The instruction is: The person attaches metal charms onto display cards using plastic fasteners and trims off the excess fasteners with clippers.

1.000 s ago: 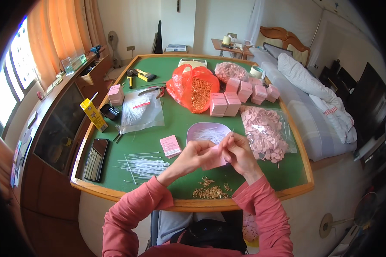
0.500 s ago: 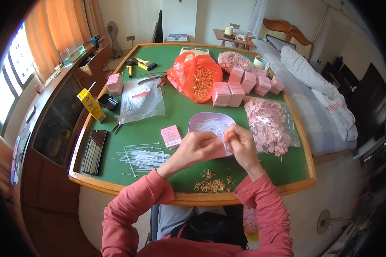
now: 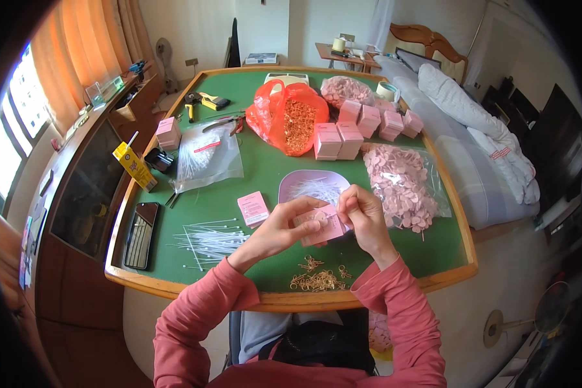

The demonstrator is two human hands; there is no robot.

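Note:
My left hand (image 3: 279, 227) grips a small pink printed card (image 3: 323, 224) between thumb and fingers, its printed face tilted up. My right hand (image 3: 365, 216) is closed in a pinch at the card's right edge; whatever lies between its fingertips is too small to make out. Just beyond both hands sits a lilac bowl (image 3: 286, 183) of thin white plastic strands (image 3: 313, 188). To the left of my left hand lie a stack of pink cards (image 3: 253, 209) and a spread of long white strips (image 3: 210, 242). Small gold-coloured metal rings and clasps (image 3: 318, 280) are heaped near the front edge.
A red plastic bag (image 3: 265, 116) of orange-gold bits stands farther back. Pink card stacks (image 3: 338, 140) and a clear bag of pink pieces (image 3: 401, 184) are at right. On the left are a phone (image 3: 141, 235), a yellow carton (image 3: 134, 165), a bag of white strips (image 3: 207, 155) and pliers (image 3: 221, 123).
My left hand has turned the pink card so that its printed face now shows. My right hand stays pinched at the card's edge. The whole view has shifted slightly.

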